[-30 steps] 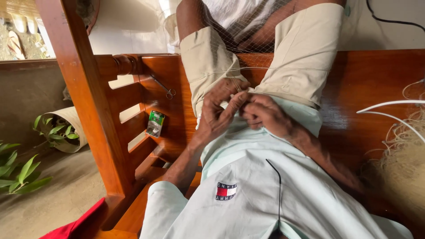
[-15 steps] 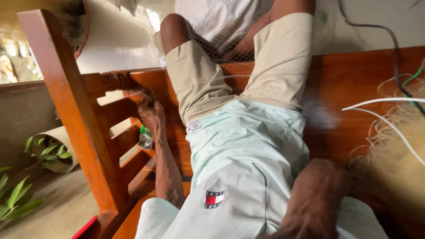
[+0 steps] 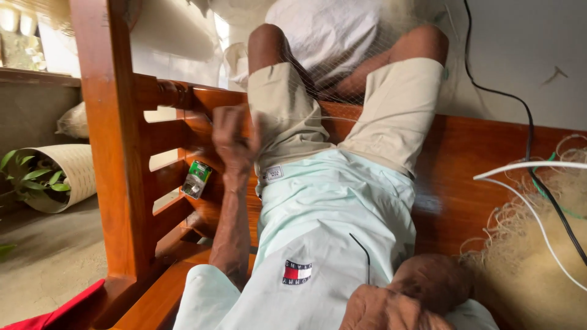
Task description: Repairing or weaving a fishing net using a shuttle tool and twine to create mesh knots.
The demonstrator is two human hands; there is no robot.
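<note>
Nearest, the right hand rests fisted by the pale shirt; whether its grip pinches anything I cannot tell. Farther off, the left hand is raised, blurred, fingers curled, apparently drawing fine net thread draped over the knees. Beyond: wooden bench.

Left hand blurred, grip unclear

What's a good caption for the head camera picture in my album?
Seated on a wooden bench, the left hand lifts fine netting while the right hand rests low.
</note>
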